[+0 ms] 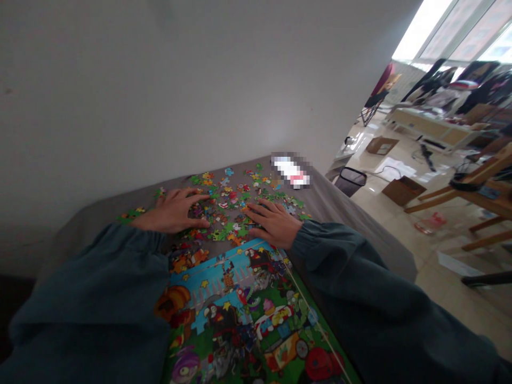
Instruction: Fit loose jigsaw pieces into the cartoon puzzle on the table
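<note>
Colourful loose cardboard puzzle pieces (234,200) lie under the flat, open left hand (176,210) and right hand (274,224), both sorting; picking one piece likely comes next.

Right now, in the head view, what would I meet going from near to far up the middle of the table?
Colourful picture sheet → right hand and left hand resting on loose puzzle pieces → blurred white and red thing at the far edge of the grey table.

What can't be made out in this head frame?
- Loose puzzle pieces: too small and dim to read individual prints.
- Pieces under the left hand and right hand: covered by the palms.
- Object at the table's far edge: pixelated.
- Picture sheet: cut off by the bottom edge, sides under the sleeves.
</note>
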`<state>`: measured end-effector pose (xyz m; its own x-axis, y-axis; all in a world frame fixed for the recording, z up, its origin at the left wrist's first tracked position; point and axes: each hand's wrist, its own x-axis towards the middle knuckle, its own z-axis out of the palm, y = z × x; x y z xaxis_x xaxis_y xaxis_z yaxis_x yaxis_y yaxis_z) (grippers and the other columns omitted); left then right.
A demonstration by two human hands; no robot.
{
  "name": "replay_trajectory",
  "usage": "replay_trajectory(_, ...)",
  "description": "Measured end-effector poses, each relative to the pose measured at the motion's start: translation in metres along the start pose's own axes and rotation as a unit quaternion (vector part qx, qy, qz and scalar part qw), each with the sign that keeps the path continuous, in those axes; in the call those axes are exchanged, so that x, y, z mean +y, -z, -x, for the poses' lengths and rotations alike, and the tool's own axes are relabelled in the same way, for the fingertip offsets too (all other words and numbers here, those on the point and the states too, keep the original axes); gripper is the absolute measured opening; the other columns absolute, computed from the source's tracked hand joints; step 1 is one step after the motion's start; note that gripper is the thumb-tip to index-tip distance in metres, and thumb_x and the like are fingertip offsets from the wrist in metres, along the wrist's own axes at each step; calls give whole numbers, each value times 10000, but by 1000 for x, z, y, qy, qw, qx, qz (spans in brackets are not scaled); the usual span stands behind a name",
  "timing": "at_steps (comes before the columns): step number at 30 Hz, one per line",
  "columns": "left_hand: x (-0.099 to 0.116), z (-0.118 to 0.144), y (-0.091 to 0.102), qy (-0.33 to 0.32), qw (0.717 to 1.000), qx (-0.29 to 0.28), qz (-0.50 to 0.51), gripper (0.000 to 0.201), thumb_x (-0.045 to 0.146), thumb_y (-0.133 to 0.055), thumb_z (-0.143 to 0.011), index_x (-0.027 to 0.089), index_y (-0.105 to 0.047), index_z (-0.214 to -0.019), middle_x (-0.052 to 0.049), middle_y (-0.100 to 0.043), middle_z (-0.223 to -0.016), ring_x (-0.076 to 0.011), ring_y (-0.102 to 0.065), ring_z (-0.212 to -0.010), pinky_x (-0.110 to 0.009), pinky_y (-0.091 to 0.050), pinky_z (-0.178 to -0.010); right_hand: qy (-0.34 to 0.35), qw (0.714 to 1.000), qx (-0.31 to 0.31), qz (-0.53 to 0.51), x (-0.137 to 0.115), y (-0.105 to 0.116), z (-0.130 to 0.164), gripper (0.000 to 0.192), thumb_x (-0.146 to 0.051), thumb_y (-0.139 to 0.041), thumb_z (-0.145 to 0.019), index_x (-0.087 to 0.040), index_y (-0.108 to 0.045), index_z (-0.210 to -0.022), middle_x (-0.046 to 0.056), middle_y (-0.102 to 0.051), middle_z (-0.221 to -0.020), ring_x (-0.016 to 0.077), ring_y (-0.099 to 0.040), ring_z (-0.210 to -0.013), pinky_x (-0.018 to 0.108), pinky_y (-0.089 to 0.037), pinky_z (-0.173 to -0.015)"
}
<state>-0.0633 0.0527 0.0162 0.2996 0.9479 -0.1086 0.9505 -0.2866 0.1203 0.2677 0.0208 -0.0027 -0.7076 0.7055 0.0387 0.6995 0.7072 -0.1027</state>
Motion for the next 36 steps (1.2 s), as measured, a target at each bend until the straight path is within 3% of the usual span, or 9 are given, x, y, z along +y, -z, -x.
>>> replay_trajectory(7,19,0,1,10,999,-35,-12,989,826,-681,-764,330,-494,-1599,-140,-337,-1753,-446,-246,-1613,-674,-240,-1263,4,1000,29,-11,5,9,-1,577,-513,-458,-1113,-231,-488,-1615,94,-459,-1693,324,-323,-1590,529,-346,-1263)
replay_trajectory(15,23,-6,-7,17,999,-28,-2,1085,852,-657,-764,278,-414,-1653,-167,-265,-1779,-482,-173,-1629,-663,-204,-1279,-49,994,97,-22,35,23,-3,503,-395,-491,-1104,-191,-559,-1558,104,-533,-1630,317,-387,-1533,531,-338,-1262)
replay_trajectory(20,22,-6,-4,12,1000,1,5,938,847,-447,-901,269,-441,-1640,-142,-323,-1764,-450,-188,-1635,-643,-172,-1295,-62,994,90,-30,59,27,-2,412,-305,-523,-1080,-218,-665,-1457,109,-615,-1544,306,-487,-1455,545,-365,-1232)
replay_trajectory(23,39,-3,1,-26,999,-20,13,904,847,-356,-938,311,-399,-1665,-96,-273,-1792,-399,-180,-1654,-613,-175,-1312,-55,995,77,-45,70,28,-2,393,-241,-558,-1048,-221,-695,-1416,116,-655,-1492,288,-543,-1402,536,-393,-1208)
replay_trajectory(26,68,7,6,-78,992,-96,21,888,857,-357,-940,364,-360,-1679,-27,-169,-1818,-380,-106,-1672,-609,-130,-1330,-38,995,67,-57,72,28,-1,404,-276,-615,-1035,-212,-691,-1427,122,-661,-1485,286,-548,-1400,530,-385,-1218)
replay_trajectory(29,96,20,11,-115,980,-160,30,876,848,-343,-959,369,-318,-1692,-16,-115,-1814,-372,-52,-1676,-632,-131,-1328,-8,996,54,-68,66,26,-1,520,-376,-732,-981,-239,-656,-1478,118,-612,-1550,310,-482,-1467,562,-339,-1249)
replay_trajectory(31,108,26,12,-140,976,-168,25,827,827,-343,-979,368,-387,-1665,-24,-87,-1812,-375,-61,-1675,-636,-157,-1323,12,997,33,-74,61,24,-1,582,-426,-784,-943,-277,-650,-1489,104,-562,-1605,336,-424,-1512,600,-317,-1254)
replay_trajectory(36,117,29,15,-152,973,-174,0,694,743,-421,-1012,352,-544,-1572,-53,-240,-1789,-389,-134,-1665,-644,-203,-1312,25,995,-10,-91,56,21,-1,494,-475,-814,-915,-330,-739,-1382,89,-495,-1660,399,-343,-1550,676,-324,-1220)
